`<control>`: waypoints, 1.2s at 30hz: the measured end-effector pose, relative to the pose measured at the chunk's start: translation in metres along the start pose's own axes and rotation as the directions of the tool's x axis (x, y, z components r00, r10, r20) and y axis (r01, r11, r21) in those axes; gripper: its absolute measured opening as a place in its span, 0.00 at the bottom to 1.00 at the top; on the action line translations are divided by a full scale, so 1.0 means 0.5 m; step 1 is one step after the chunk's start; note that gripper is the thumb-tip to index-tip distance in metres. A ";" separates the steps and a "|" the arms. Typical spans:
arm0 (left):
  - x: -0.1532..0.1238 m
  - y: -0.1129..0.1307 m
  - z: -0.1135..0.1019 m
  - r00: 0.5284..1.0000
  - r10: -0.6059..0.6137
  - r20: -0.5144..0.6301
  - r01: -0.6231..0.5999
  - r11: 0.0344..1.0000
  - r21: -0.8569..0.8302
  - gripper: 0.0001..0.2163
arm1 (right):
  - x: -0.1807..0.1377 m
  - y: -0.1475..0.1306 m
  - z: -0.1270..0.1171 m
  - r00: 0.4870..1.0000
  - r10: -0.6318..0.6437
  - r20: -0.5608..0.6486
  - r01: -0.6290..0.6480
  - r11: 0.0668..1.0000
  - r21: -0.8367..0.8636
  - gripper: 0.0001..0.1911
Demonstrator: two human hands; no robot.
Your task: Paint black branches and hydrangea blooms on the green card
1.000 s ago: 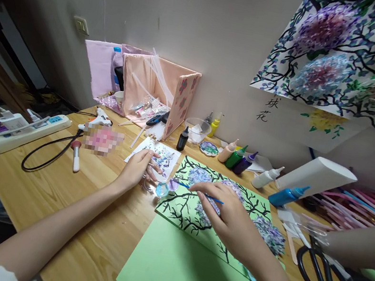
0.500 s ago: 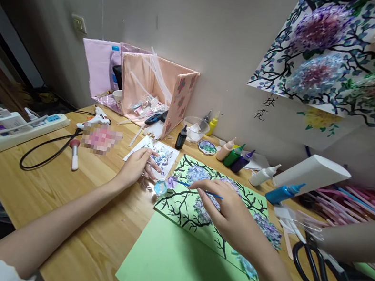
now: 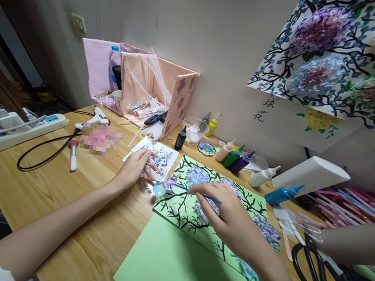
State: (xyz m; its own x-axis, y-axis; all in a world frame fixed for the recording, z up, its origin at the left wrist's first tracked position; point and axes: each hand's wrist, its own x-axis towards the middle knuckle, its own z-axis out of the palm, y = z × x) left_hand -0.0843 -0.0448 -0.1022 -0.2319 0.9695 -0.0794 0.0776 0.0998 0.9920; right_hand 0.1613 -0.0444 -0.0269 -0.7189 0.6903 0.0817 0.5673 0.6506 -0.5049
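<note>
My right hand pinches a thin blue paintbrush above the green painting. The brush points left, its tip by a small purple round. Beside that lies a light blue round, on what looks like a clear plastic paint tray under my left fingers. My left hand has its fingers curled at the tray's edge, partly hiding it. Black branches and raised blue and purple flowers cover the painting. Behind my left hand is a paint-marked white sheet.
Paint bottles and a clear bowl line the wall. At right are black-handled scissors. A glue gun, makeup brush and power strip sit left. A green sheet lies in front.
The paintbrush tip has dipped slightly lower beside the purple round. My left hand stays almost in place; the whole view has shifted very slightly.
</note>
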 end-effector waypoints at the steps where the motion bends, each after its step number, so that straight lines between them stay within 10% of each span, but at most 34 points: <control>1: 0.000 0.000 0.000 1.000 0.000 0.001 0.000 1.000 -0.002 0.13 | 0.000 0.000 0.000 1.000 -0.005 -0.007 0.005 1.000 0.001 0.12; 36: 0.001 0.001 0.000 1.000 0.012 0.000 -0.012 1.000 -0.009 0.15 | -0.003 0.000 0.000 0.999 -0.035 0.008 0.035 0.997 -0.069 0.12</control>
State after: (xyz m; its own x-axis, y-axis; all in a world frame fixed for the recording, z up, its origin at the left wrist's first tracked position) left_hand -0.0845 -0.0442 -0.1015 -0.2309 0.9706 -0.0677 0.0719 0.0864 0.9937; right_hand 0.1624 -0.0454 -0.0272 -0.7412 0.6648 0.0928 0.5680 0.6949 -0.4411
